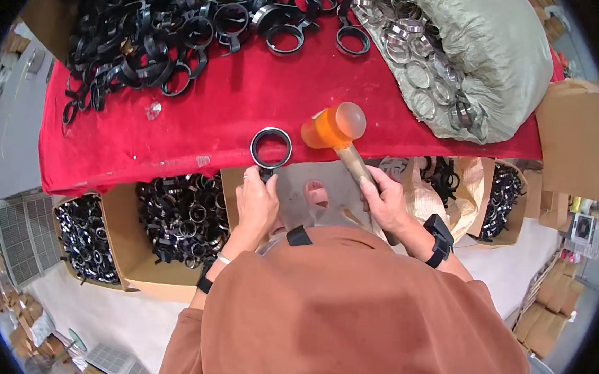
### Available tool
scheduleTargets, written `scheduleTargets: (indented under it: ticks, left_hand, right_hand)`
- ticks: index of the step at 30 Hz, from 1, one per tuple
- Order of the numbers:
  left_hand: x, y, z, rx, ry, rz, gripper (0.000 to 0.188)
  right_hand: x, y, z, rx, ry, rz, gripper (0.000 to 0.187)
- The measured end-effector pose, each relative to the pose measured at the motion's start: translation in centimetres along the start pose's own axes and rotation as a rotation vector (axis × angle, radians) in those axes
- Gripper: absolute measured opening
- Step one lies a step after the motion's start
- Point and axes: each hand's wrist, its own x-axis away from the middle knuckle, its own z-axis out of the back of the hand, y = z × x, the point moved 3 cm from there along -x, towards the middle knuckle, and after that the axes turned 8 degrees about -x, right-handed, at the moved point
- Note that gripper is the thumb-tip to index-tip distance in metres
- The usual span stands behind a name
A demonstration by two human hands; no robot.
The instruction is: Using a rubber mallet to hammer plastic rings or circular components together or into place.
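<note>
My left hand (pixel 257 201) grips the short stem of a black ring-shaped part (pixel 272 131), whose round end lies at the near edge of the red cloth. A bright metal rim lines the ring. Closed round the handle of a mallet (pixel 352 159) is my right hand (pixel 385 200). The mallet's translucent orange head is just over the cloth, to the right of the ring and apart from it. Farther back on the red-covered table (pixel 250 93) lies a heap of similar black ring parts (pixel 150 31).
At the back right an open pale sack (pixel 489 54) holds metal rings (pixel 418 74). Below the table edge stand cardboard boxes (pixel 129 244) full of black parts, on the left and right. A small clear piece (pixel 153 111) lies on the cloth's left side.
</note>
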Motion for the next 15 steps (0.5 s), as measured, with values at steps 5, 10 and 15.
scheduleTargets:
  ticks: [5,10,15]
  left_hand:
    - [-0.5,-0.9,0.4,-0.028,-0.017,0.088,0.036]
    - [-2.0,-2.2,-2.1,0.563,-0.120,0.346,0.051]
    - [-1.9,-3.4,-3.7,0.723,-0.096,0.462,0.058]
  right_hand:
    - [1.3,-3.0,-3.4,0.002,-0.041,0.274,0.032]
    - [0.8,-1.6,-3.3,0.200,-0.020,0.134,0.035]
    - [0.7,-0.8,-3.6,0.038,-0.083,-0.042,0.020]
